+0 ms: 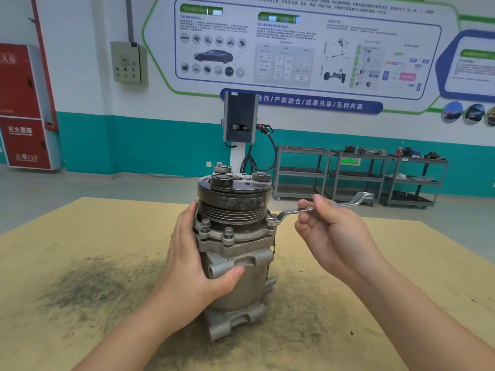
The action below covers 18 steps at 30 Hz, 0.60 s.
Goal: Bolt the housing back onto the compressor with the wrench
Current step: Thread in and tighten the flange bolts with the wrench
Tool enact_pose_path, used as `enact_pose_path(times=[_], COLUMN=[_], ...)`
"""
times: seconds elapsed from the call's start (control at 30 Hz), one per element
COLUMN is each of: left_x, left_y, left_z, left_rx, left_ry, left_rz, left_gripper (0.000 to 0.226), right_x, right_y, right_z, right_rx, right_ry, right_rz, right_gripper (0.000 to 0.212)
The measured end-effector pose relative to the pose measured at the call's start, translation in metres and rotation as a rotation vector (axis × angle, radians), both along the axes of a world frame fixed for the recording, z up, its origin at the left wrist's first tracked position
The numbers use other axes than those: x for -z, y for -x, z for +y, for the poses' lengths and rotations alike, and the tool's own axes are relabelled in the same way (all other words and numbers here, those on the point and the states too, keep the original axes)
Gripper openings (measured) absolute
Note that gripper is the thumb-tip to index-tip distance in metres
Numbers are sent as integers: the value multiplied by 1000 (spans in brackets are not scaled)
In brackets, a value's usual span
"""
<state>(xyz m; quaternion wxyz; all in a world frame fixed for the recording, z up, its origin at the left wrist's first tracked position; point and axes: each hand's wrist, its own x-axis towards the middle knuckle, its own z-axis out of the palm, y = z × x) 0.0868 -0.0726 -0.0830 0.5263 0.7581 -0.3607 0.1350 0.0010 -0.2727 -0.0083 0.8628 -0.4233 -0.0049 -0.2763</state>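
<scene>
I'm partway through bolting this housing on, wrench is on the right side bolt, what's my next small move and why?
Probably swing the wrench handle to tighten that bolt. Its ring end already sits over the bolt on the flange's right side, the right hand pinches the handle, and the left hand grips the compressor body, bracing it upright.

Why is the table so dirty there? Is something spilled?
Yes, a dark, gritty smudge stains the tan table left of the compressor. It looks like rubbed-in grime or dust, not liquid.
</scene>
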Motion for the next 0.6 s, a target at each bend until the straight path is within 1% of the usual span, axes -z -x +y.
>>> enact_pose_path(times=[0.03, 0.1, 0.17, 0.23, 0.3, 0.37, 0.4, 0.43, 0.47, 0.53, 0.6], left_x=[0, 0, 0, 0, -1, -1, -1, -1, -1, -1, 0], left_y=[0, 0, 0, 1, 1, 1, 1, 2, 2, 2, 0], left_z=[0, 0, 0, -1, -1, -1, -1, -1, -1, -1, -1], left_rx=[-1, -2, -7, -8, -7, -4, 0, 2, 2, 0, -3], left_ry=[-2, -2, 0, 6, 14, 13, 15, 20, 24, 19, 9], left_rz=[-2, -4, -4, -4, -8, -10, -7, -5, -3, 0, 0], left_gripper=[105, 105, 105, 105, 105, 105, 105, 105, 104, 103, 104], right_x=[2, 13, 28, 38, 42, 40, 37, 33, 28, 15, 5], right_y=[-1, -1, -1, 3, 6, 9, 10, 12, 14, 19, 21], right_z=[0, 7, 16, 22, 25, 29, 31, 34, 36, 38, 34], right_rx=[25, 192, 436, 591, 697, 767, 769, 753, 725, 645, 513], right_ry=[41, 230, 510, 844, 1146, 1323, 1350, 1330, 1253, 969, 610], right_rz=[-31, -148, -331, -522, -613, -631, -616, -589, -553, -476, -341], right_gripper=[8, 10, 7, 5, 7, 16, 19, 22, 19, 6, 13])
